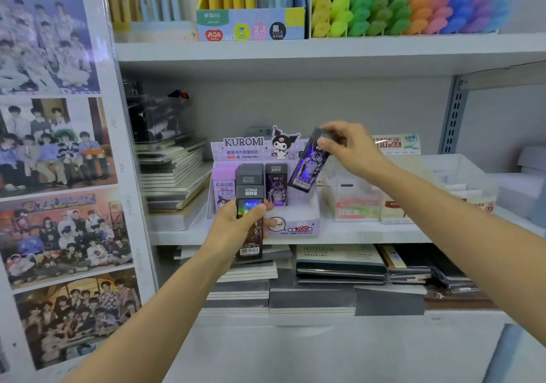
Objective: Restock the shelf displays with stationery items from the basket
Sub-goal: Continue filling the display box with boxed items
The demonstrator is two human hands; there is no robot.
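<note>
A purple Kuromi display box stands on the middle shelf, holding upright rows of dark lead-refill packs and some lilac ones. My left hand grips a stack of dark holographic packs in front of the box's left side. My right hand pinches the top of one dark pack, which hangs tilted above the box's right compartment. The basket is out of view.
Stacked notebooks lie left of the box, small white cartons to its right. Highlighters and pens fill the shelf above. More notebooks sit on the shelf below. A photo-covered panel bounds the left.
</note>
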